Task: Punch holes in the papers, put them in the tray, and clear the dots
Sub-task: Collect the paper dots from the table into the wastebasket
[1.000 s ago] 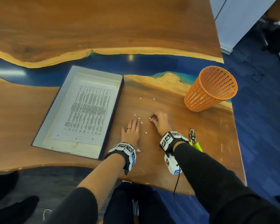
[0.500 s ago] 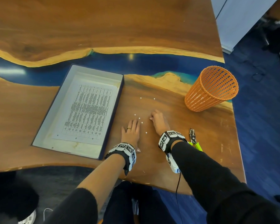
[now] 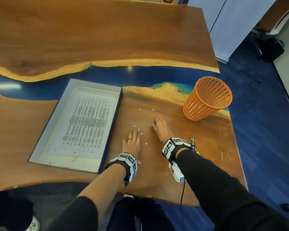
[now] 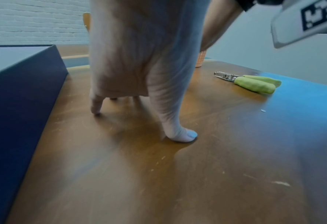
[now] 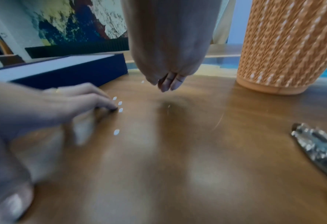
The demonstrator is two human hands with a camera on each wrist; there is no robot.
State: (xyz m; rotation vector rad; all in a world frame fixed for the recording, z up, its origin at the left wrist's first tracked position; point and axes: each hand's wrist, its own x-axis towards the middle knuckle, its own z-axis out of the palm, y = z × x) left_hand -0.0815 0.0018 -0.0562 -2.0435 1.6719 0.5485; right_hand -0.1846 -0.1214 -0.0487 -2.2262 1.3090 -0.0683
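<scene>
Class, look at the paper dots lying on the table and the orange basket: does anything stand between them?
Nothing visible does. The dots lie on bare table near the left hand; the orange basket stands farther right, with only wood between. The right hand hovers alongside.

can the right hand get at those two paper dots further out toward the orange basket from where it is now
Probably yes. The right hand rests just short of the two dots, with only bare table between them. The basket stands off to the right, out of the path.
</scene>
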